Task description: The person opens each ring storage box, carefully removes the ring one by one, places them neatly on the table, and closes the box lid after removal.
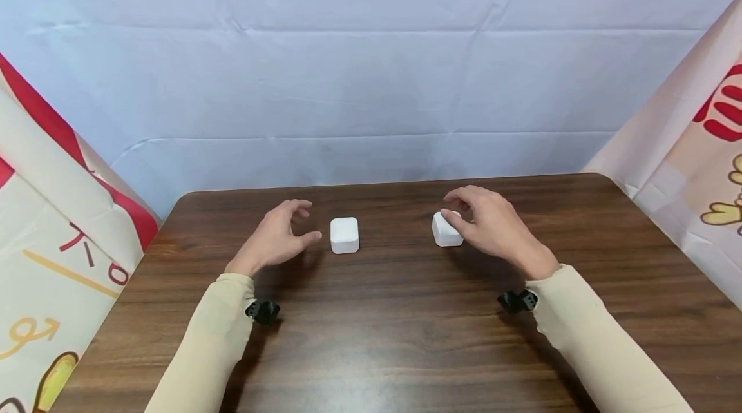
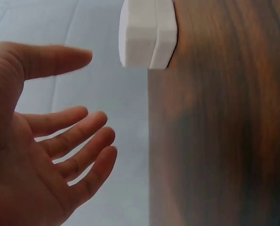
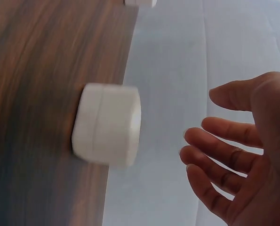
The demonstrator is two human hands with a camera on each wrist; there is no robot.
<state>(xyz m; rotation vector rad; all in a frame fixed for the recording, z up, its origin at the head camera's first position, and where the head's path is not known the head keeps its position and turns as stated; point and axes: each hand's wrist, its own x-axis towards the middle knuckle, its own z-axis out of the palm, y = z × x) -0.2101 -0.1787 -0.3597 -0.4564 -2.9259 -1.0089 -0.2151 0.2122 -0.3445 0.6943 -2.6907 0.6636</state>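
Observation:
Two small white boxes with cut corners and a seam round the side stand on the brown wooden table (image 1: 371, 310). My left hand (image 1: 275, 239) hovers to the left of the left box (image 1: 344, 235), thumb and fingers spread apart, holding nothing. In the left wrist view a gap shows between the thumb (image 2: 60, 60) and that box (image 2: 147, 35). Over the right box (image 1: 445, 231) is my right hand (image 1: 487, 223), its thumb overlapping the box in the head view. The right wrist view shows the fingers (image 3: 220, 155) relaxed and apart from this box (image 3: 107, 125).
A pale creased cloth (image 1: 371, 84) hangs behind the table's far edge. Printed cloths with red and yellow drawings flank the table at left (image 1: 64, 271) and right (image 1: 713, 162). Each sleeve bears a small black device at the wrist.

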